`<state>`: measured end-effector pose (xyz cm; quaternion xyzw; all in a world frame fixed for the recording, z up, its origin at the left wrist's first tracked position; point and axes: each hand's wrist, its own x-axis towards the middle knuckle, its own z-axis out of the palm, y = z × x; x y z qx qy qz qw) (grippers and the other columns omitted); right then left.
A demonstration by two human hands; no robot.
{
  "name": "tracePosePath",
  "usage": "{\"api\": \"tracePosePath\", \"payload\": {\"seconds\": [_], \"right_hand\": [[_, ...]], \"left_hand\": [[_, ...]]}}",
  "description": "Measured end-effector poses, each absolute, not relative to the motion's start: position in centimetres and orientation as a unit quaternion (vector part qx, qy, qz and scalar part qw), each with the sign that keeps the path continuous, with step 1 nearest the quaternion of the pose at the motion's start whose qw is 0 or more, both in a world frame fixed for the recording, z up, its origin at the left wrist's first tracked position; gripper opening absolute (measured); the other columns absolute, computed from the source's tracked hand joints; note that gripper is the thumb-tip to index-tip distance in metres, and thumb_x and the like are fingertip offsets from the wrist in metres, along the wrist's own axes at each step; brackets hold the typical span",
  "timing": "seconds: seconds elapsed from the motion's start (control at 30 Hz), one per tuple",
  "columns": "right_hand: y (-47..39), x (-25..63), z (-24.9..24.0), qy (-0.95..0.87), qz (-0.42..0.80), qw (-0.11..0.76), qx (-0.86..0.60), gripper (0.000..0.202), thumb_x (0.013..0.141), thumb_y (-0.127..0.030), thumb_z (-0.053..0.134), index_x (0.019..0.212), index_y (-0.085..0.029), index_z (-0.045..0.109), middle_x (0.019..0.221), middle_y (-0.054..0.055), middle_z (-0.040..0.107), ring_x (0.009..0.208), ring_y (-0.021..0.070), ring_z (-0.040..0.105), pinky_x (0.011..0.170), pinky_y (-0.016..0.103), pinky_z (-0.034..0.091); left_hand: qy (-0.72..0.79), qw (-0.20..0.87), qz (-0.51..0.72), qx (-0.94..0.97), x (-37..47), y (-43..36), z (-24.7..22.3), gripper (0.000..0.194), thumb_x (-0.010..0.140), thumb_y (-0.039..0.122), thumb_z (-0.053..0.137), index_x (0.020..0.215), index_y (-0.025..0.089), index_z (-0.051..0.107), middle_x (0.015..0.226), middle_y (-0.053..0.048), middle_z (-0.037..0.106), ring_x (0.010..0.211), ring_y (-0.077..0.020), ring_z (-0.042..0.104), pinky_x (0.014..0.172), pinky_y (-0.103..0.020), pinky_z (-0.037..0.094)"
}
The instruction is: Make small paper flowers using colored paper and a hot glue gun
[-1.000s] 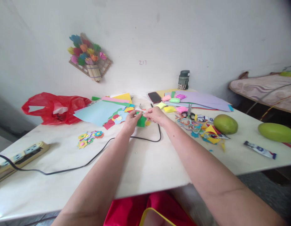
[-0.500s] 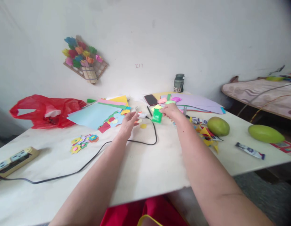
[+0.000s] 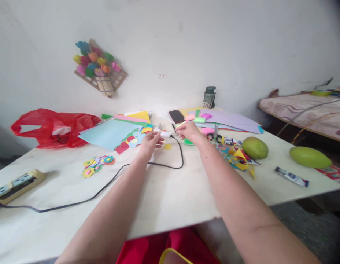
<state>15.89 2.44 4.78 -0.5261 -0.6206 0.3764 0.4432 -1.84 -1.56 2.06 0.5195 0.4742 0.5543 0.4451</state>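
My left hand (image 3: 151,142) is over the table with its fingers apart, beside a white corded tool (image 3: 166,134) whose kind I cannot make out. A small yellow paper circle (image 3: 167,146) lies just right of its fingers. My right hand (image 3: 188,132) has its fingers curled together by a black pen (image 3: 173,127); what is in them, if anything, is hidden. A shiny green packet (image 3: 188,142) lies under that hand, partly covered. Behind it are a light green packet (image 3: 199,120) and a pink one (image 3: 190,117).
A black cord (image 3: 109,186) runs left to a power strip (image 3: 20,183). Paper flowers (image 3: 97,165), coloured sheets (image 3: 104,132) and a red bag (image 3: 57,128) lie left. On the right are scissors (image 3: 215,135), paper scraps (image 3: 240,157), a tube (image 3: 291,176) and green fruit (image 3: 255,147).
My right hand has put the green packet down on the table and moved left toward the black pen. The scissors and pink packet show more fully. My left hand has hardly moved.
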Motion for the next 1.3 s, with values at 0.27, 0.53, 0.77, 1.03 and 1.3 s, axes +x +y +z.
{"api": "tracePosePath", "payload": {"seconds": [0.27,0.53,0.77,1.03,1.3], "right_hand": [[2.0,14.3,4.2,-0.628,0.414,0.413,-0.513,0.019,0.076,-0.014,0.058,0.058,-0.013,0.053,0.047,0.000,0.056,0.039,0.0073,0.051,0.037,0.018,0.044],[2.4,13.9,3.4,-0.649,0.389,0.411,-0.509,0.014,0.070,-0.014,0.065,0.061,-0.015,0.054,0.047,-0.003,0.054,0.038,0.0065,0.050,0.034,0.016,0.039],[2.4,13.8,3.4,-0.639,0.389,0.416,-0.517,0.024,0.073,-0.027,0.064,0.056,-0.015,0.050,0.046,-0.003,0.054,0.034,0.0052,0.045,0.032,0.016,0.035],[2.8,13.7,3.2,-0.616,0.425,0.461,-0.477,0.011,0.070,-0.002,0.057,0.069,-0.013,0.058,0.049,-0.004,0.055,0.043,0.0064,0.052,0.041,0.016,0.044],[2.3,13.6,3.5,-0.634,0.414,0.456,-0.468,0.023,0.082,-0.021,0.051,0.060,-0.015,0.050,0.049,-0.003,0.053,0.034,0.0049,0.044,0.031,0.016,0.036]], "left_hand": [[0.600,0.226,0.486,0.594,-2.3,-0.8,1.3,0.011,0.059,0.027,0.068,0.056,0.021,0.060,0.054,-0.002,0.057,0.066,-0.0198,0.054,0.060,-0.027,0.037],[0.628,0.027,0.330,0.704,-0.9,-0.9,0.4,0.019,0.058,0.035,0.069,0.058,0.021,0.056,0.080,-0.011,0.061,0.099,-0.0325,0.045,0.082,-0.040,0.035],[0.634,0.041,0.304,0.710,-0.6,-0.5,0.0,0.018,0.059,0.034,0.068,0.064,0.020,0.057,0.084,-0.011,0.061,0.101,-0.0316,0.046,0.085,-0.041,0.035],[0.582,0.175,0.422,0.673,-0.8,-0.6,0.1,0.014,0.056,0.016,0.067,0.065,0.021,0.057,0.061,-0.001,0.056,0.060,-0.0168,0.051,0.065,-0.030,0.040],[0.555,0.294,0.521,0.578,-1.5,-0.3,0.2,0.018,0.061,0.030,0.069,0.060,0.017,0.056,0.057,0.000,0.058,0.054,-0.0135,0.056,0.053,-0.023,0.040]]}}
